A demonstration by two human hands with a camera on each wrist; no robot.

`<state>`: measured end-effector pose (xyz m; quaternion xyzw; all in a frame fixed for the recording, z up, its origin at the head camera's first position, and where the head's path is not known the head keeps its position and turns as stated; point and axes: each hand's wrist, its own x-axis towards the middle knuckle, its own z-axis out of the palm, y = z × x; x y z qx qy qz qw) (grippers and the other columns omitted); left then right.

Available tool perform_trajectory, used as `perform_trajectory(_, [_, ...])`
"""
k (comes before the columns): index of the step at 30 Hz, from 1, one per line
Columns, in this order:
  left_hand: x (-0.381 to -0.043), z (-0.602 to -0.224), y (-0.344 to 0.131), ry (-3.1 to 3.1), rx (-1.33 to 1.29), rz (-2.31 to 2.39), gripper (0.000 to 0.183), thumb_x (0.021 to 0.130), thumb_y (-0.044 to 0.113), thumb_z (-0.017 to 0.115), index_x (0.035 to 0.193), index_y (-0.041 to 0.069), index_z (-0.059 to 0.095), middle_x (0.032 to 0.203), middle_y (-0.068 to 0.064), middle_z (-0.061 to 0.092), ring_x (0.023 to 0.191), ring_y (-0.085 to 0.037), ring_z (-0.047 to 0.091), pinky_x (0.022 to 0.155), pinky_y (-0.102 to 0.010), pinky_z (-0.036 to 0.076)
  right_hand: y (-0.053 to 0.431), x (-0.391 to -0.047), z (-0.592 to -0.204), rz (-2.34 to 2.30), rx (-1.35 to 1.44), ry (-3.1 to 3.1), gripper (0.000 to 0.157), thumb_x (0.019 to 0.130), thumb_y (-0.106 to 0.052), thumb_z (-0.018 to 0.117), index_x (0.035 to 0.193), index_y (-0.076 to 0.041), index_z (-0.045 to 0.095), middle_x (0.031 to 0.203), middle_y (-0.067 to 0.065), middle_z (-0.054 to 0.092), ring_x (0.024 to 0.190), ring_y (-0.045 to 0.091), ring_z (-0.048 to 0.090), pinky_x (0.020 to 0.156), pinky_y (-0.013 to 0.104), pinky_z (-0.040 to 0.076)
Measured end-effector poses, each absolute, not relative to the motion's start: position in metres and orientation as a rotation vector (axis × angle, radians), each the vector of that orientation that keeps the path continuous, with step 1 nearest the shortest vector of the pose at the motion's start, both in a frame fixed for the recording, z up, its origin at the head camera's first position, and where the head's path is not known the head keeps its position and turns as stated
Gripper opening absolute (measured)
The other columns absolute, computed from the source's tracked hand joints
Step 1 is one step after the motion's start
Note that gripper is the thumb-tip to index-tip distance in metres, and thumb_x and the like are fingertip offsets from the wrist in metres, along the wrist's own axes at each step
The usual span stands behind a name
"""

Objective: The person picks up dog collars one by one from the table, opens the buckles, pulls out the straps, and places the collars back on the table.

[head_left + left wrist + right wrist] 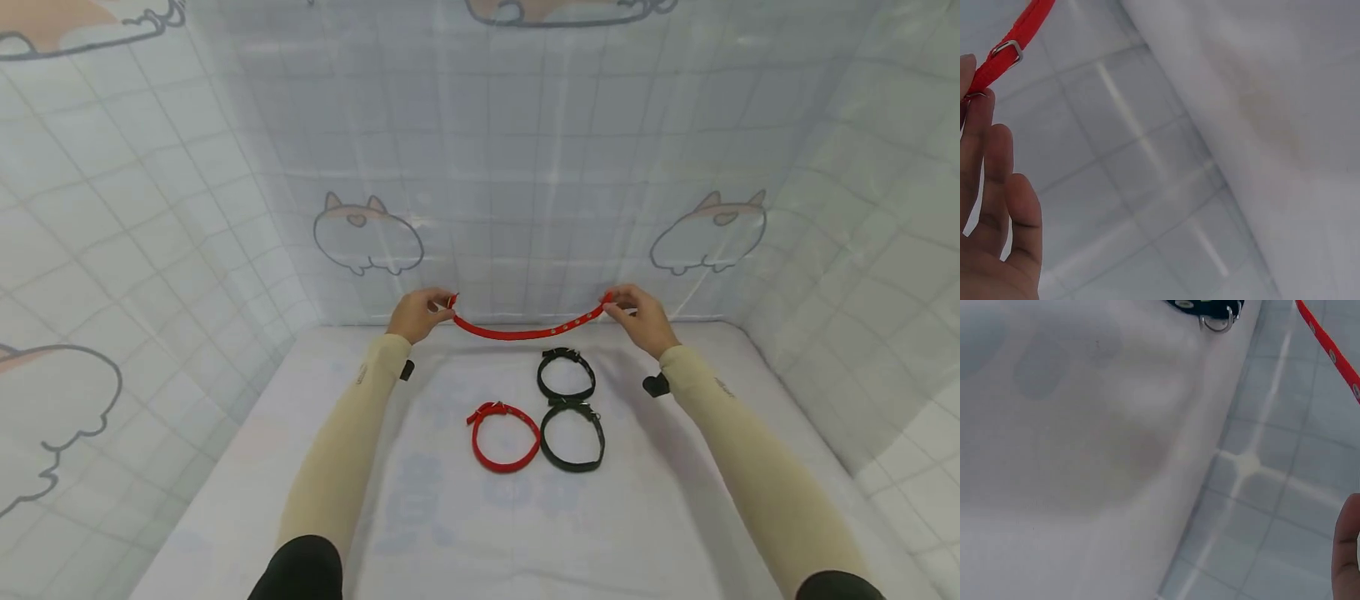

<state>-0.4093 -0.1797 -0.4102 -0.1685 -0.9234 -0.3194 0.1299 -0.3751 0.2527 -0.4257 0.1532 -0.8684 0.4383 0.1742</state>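
A red collar (517, 335) hangs unbuckled in a shallow curve above the far edge of the table, held at both ends. My left hand (422, 314) pinches its buckle end; the left wrist view shows a metal buckle (1009, 52) close to the fingertips. On the other side, my right hand (641, 318) pinches the end with metal eyelets. Below it, a second red collar (506, 467) lies buckled into a ring. To its right are two dark collars, a nearer one (572, 467) and a farther one (567, 395), both closed into rings and touching or nearly touching.
The collars lie on a white table (450, 533). A pale grid-patterned sheet with dog drawings (367, 237) rises behind the table and at both sides. A dark collar's metal ring (1217, 326) shows at the top of the right wrist view.
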Motion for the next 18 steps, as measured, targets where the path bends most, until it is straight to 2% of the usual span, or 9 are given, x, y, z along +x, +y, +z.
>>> perform_trajectory(10, [-0.429,-0.427,-0.174,-2.736,-0.396,-0.975,0.037,0.091,0.019,0.078,0.127,0.012,0.071,0.114,-0.009,0.073,0.1,-0.027,0.063,0.088,-0.042,0.052,0.263,-0.38,-0.447,1.285,0.25,-2.518,0.035,0.1,-0.021,0.067,0.128,-0.001,0.061,0.122,0.024,0.066,0.116,0.043,0.06,0.098,0.055,0.047])
perform_trajectory(18, [-0.425,-0.435,-0.173,-2.804,-0.337,-0.994,0.037,0.093,0.019,0.077,0.128,0.01,0.07,0.114,-0.01,0.072,0.102,-0.027,0.064,0.088,-0.041,0.053,0.28,-0.377,-0.468,1.159,0.233,-2.66,0.033,0.099,-0.019,0.068,0.124,0.003,0.062,0.12,0.026,0.066,0.11,0.044,0.062,0.095,0.055,0.049])
